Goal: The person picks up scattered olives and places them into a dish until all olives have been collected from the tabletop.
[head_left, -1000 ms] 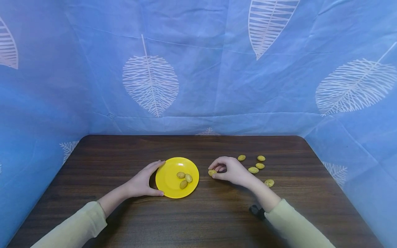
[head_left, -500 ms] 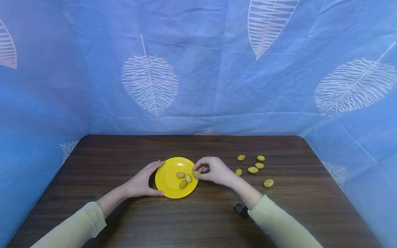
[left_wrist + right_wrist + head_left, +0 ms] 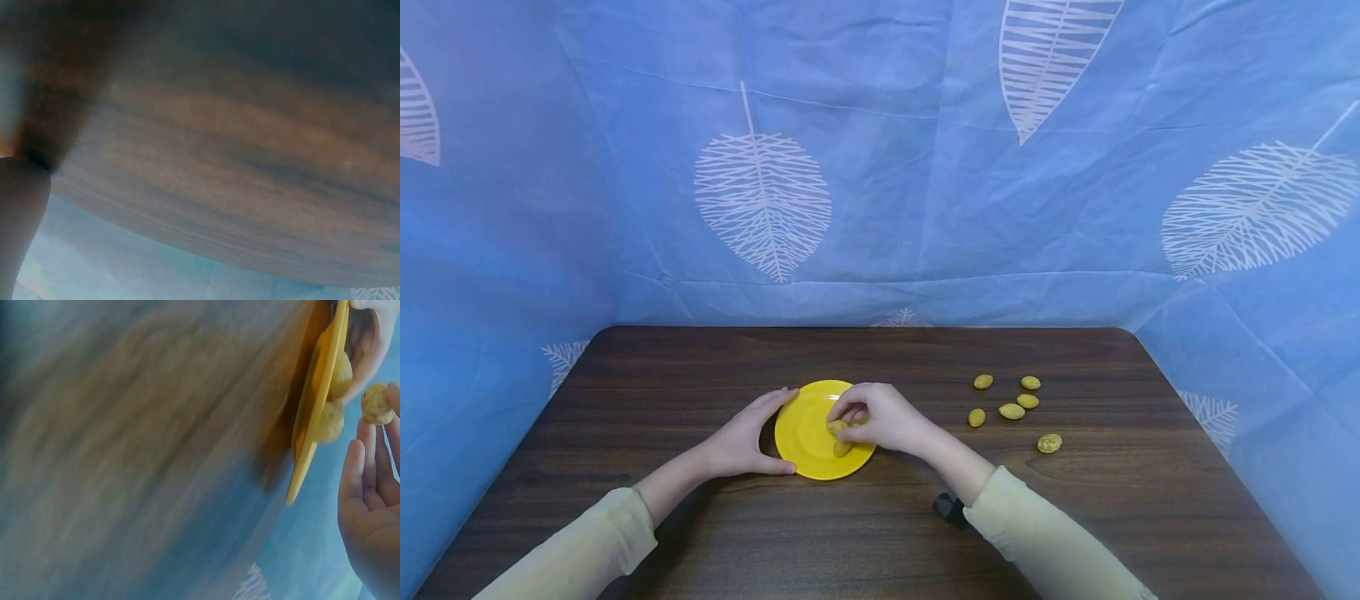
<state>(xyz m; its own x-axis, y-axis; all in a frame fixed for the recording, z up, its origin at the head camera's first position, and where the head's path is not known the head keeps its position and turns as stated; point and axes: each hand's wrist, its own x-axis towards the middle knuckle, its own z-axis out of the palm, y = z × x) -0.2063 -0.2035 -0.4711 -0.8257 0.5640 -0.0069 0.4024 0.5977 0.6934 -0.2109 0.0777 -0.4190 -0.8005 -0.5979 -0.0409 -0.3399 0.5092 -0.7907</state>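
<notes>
Has moved the right hand (image 3: pixel 883 417) further left over the yellow plate (image 3: pixel 801 433), pinching a nut-like piece (image 3: pixel 376 404) above it. Spreads the left hand (image 3: pixel 741 442) wide around the plate's left rim, apart from that piece.

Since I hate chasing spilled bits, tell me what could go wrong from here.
The right grip pinches a mottled yellow-brown oval piece above the round, low-rimmed yellow plate, so it might slip out early. If dropped, it could bump the similar oval pieces already lying there, and one might roll over that low edge.
</notes>
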